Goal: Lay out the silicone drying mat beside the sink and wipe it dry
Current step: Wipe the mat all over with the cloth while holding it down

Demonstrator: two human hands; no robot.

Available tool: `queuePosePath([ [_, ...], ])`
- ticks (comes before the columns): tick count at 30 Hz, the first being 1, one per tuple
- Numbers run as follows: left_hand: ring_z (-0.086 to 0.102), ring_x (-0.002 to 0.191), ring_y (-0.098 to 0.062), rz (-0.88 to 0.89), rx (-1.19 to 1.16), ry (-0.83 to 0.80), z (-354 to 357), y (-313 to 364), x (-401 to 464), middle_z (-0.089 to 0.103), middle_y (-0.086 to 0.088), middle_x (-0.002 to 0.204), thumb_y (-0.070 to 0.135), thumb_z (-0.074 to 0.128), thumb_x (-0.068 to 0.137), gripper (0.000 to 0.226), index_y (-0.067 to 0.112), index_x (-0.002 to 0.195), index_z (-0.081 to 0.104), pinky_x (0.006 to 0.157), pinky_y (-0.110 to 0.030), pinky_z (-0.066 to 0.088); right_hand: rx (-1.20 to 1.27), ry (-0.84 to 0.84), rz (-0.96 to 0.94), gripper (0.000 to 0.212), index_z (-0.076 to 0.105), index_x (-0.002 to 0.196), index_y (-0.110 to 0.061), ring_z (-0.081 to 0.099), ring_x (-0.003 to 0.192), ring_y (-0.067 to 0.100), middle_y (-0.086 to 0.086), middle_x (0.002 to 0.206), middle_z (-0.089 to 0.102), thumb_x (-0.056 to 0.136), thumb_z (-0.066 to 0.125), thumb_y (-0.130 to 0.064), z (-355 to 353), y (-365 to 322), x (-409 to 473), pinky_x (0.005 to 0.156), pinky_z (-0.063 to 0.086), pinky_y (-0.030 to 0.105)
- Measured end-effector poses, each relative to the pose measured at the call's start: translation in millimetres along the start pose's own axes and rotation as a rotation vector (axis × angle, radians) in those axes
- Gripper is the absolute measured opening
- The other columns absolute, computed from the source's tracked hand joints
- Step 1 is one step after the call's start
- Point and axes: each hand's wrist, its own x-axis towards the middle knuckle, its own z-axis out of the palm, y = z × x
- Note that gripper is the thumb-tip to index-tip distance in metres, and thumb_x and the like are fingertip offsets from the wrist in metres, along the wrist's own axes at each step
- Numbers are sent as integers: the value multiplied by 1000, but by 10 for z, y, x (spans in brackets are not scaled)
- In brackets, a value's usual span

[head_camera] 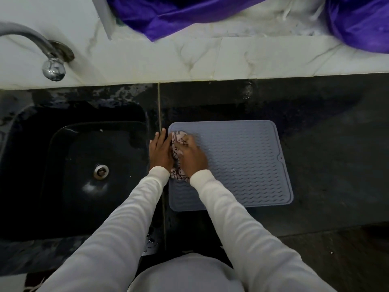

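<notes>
Nearest, two white sleeves [130,209] reach forward from the bottom edge over a dark, wet counter [328,165]. Right hand [192,159] is closed around a bunched, checked cloth [177,153], pressing it onto the left part of the grey silicone drying mat [244,163]. Left hand [159,151] lies flat, fingers together and extended, at the mat's left edge, against the cloth; gripping nothing that I can see. Mat lies flat on the counter, just right of the black sink [69,165], ridged side up. Sink drain [101,171] visible. Farther back: white marble ledge [189,62], chrome tap [50,60] at left, purple fabric [181,13] along the top.
</notes>
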Motion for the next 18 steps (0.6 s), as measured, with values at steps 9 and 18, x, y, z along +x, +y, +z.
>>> queuePosePath([
  [9,-1,147,-23,-24,63,-24,-55,129,-75,9,-4,160,16,44,95,57,21,149,25,118,-40,-6,-477,-64,-139,39,52,132,-21,60,98,39,13,125,55,94,46,-17,-249,263,74,71,47,41],
  [18,0,147,-26,-6,77,4,-21,141,-100,11,-6,159,8,34,95,57,21,150,25,119,-44,-4,-612,44,-57,36,59,128,-28,56,113,35,4,140,48,92,53,-24,-1140,1061,15,88,48,40],
])
